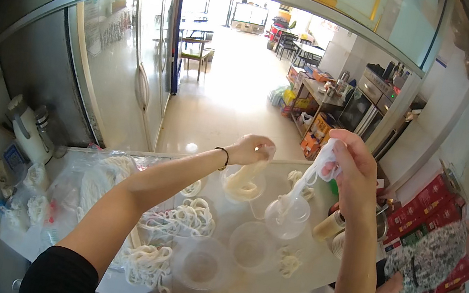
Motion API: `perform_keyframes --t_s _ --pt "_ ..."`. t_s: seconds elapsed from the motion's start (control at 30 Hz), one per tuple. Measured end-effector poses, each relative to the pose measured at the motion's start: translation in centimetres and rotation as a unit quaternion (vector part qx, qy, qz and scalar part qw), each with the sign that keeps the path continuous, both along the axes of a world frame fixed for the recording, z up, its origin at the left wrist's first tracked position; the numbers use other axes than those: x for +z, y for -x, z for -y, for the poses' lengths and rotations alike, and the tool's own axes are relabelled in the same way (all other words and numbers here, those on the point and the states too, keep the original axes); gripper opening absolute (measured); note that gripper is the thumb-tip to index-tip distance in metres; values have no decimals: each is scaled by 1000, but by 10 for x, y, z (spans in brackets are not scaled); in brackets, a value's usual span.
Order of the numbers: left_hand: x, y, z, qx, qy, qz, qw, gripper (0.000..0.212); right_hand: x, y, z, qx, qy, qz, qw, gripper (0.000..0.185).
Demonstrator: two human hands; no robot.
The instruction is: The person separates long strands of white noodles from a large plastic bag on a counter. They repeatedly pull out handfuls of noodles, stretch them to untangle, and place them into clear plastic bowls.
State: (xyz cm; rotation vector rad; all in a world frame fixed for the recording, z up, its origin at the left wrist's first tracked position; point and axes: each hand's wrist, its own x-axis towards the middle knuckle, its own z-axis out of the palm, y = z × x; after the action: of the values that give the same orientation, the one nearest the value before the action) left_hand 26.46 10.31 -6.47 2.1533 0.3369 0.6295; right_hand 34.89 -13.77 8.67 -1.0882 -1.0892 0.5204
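Note:
My left hand (254,150) is raised over a clear plastic bowl (233,191) and grips the top of a bundle of yellowish noodles (244,179) that hangs down into it. To the right, my right hand (348,166) holds up a bunch of white noodles (316,165), whose lower ends reach into another clear bowl (291,222). Two more clear bowls, one at the middle (251,246) and one nearer me (200,263), stand on the table. Piles of white noodles (191,219) lie left of them, and a small noodle clump (289,261) lies to their right.
A plastic bag of noodles (101,179) and a kettle (30,129) are on the left. A jar (328,226) stands by my right forearm. Beyond it sits a person (427,256) beside red boxes (424,203). A window frame arches over the table's far side.

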Motion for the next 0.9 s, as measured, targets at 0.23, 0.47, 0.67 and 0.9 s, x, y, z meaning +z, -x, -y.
perform_keyframes --t_s 0.23,0.47,0.67,0.9 --pt "-21 14 7 -42 -346 -186 919 30 25 -5 -24 -26 2 5 1000 18" --pt "-47 37 14 -123 -320 -278 898 49 34 -10 -47 -38 7 24 999 18" --pt "-43 42 2 -110 -133 -250 953 54 32 -24 -62 -45 0 16 999 18" --pt "-22 47 15 -81 -99 -213 969 71 38 -30 -81 -58 13 35 998 17"
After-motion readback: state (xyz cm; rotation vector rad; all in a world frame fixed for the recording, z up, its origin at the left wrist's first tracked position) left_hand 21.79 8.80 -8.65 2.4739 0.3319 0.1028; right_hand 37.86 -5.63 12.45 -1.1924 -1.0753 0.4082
